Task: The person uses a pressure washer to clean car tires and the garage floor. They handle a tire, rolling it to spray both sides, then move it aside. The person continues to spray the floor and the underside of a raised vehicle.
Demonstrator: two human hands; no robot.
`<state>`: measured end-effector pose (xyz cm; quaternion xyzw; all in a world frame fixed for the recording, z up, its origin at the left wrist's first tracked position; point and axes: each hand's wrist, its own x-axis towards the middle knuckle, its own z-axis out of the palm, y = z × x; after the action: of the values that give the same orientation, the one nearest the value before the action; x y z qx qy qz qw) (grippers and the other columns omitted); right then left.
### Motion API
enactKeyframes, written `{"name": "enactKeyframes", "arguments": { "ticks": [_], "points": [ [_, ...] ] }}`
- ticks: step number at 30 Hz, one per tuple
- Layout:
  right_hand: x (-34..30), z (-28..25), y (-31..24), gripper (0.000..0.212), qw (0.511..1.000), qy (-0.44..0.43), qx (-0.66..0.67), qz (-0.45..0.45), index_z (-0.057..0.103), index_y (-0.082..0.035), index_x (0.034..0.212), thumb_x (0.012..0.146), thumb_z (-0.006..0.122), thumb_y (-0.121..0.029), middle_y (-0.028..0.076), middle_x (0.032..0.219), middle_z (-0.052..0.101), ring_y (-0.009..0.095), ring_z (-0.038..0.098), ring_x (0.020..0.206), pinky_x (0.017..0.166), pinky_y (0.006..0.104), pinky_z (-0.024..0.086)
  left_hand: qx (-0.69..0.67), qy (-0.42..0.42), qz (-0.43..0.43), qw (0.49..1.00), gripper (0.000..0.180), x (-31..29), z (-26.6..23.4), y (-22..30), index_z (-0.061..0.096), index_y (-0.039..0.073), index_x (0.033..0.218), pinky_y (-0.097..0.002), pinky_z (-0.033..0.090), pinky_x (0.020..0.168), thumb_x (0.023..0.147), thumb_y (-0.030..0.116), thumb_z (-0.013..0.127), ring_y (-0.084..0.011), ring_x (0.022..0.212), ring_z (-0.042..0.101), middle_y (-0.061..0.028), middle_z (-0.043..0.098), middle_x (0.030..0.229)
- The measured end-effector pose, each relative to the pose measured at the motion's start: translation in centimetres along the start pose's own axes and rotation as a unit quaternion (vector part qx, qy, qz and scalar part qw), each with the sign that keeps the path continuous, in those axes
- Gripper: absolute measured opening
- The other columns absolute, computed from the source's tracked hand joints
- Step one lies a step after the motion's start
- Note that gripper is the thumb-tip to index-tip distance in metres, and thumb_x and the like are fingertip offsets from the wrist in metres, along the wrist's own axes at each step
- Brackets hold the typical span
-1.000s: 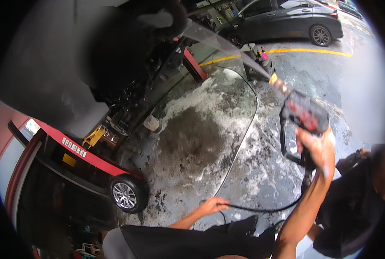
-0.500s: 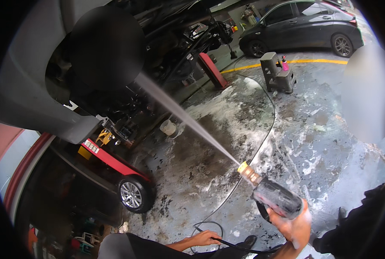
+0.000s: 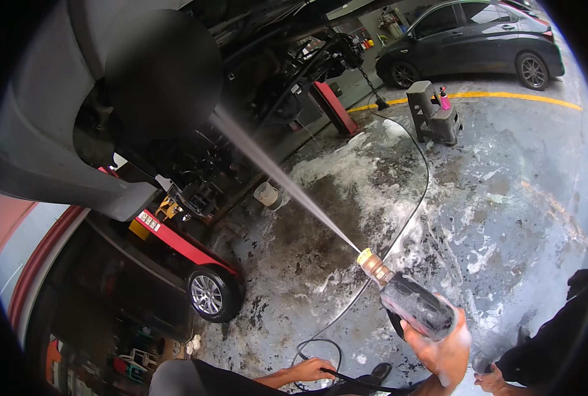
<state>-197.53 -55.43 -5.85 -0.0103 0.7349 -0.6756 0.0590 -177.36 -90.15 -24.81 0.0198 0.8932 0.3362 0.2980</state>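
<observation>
My right hand (image 3: 444, 353), wet with suds, is closed round the grip of a black pressure washer gun (image 3: 418, 305) with a brass and yellow nozzle (image 3: 372, 263). A straight jet of water (image 3: 287, 181) shoots from it up and left toward the underside of a raised car (image 3: 43, 152). Near the lower edge, my left hand (image 3: 317, 369) is wrapped round the black hose (image 3: 353, 379). That hose loops on the wet floor and runs away toward the back. A dark blurred patch hides part of the wheel arch where the jet lands.
A red lift arm (image 3: 185, 243) crosses at left, a loose wheel (image 3: 213, 294) beneath its end. Farther off are a white bucket (image 3: 267, 195), red lift post (image 3: 333, 109), grey step stool (image 3: 432, 115) with a pink spray bottle (image 3: 444, 99), and dark car (image 3: 472, 46). A person (image 3: 551, 343) stands close at right.
The view has shifted slightly, so the surroundings sit a little farther right. The gun has moved slightly left in the picture, still spraying. The other person's hand has come into view at lower right.
</observation>
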Motion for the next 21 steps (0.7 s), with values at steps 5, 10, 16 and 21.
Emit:
{"name": "enactKeyframes", "arguments": {
  "ticks": [5, 10, 16, 21],
  "points": [
    [0.9, -0.6, 1.3, 0.064, 0.998, 0.022, 0.034, -0.039, 0.053, 0.007, 0.115, 0.067, 0.088, -0.016, 0.014, 0.092, 0.070, 0.019, 0.069, 0.076, 0.069, 0.0323, 0.056, -0.021, -0.016, -0.057, 0.998, 0.041, 0.4, 0.0, 1.6, 0.068, -0.001, 0.109, -0.0397, 0.051, 0.080, 0.091, 0.036, 0.069, -0.0343, 0.094, 0.067, -0.0164, 0.069, 0.103],
    [2.9, -3.1, -1.4, 0.067, 0.981, 0.060, 0.180, 0.043, 0.051, 0.008, 0.121, 0.071, 0.087, -0.018, 0.017, 0.098, 0.068, 0.021, 0.070, 0.080, 0.069, 0.0321, 0.057, -0.016, 0.028, -0.042, 0.999, 0.041, 0.2, -0.4, 1.6, 0.068, -0.001, 0.112, -0.0390, 0.052, 0.084, 0.091, 0.035, 0.069, -0.0354, 0.098, 0.066, -0.0177, 0.069, 0.107],
    [0.5, -3.0, -1.3, 0.063, 0.962, -0.002, -0.062, -0.265, 0.054, 0.003, 0.123, 0.071, 0.084, -0.016, 0.015, 0.100, 0.069, 0.024, 0.069, 0.088, 0.079, 0.0347, 0.056, -0.020, 0.015, 0.004, 1.000, 0.039, 1.3, -0.5, 4.2, 0.067, -0.001, 0.113, -0.0410, 0.052, 0.081, 0.091, 0.032, 0.068, -0.0360, 0.095, 0.066, -0.0190, 0.069, 0.107],
    [-0.4, -3.6, -5.2, 0.061, 0.991, -0.074, -0.064, -0.097, 0.063, 0.000, 0.111, 0.061, 0.091, -0.021, 0.014, 0.099, 0.070, 0.021, 0.071, 0.088, 0.079, 0.0310, 0.055, -0.012, 0.020, 0.033, 0.999, 0.038, 2.6, 0.1, 6.4, 0.068, -0.002, 0.111, -0.0408, 0.052, 0.079, 0.092, 0.031, 0.067, -0.0357, 0.094, 0.066, -0.0189, 0.069, 0.105]
  ]
}}
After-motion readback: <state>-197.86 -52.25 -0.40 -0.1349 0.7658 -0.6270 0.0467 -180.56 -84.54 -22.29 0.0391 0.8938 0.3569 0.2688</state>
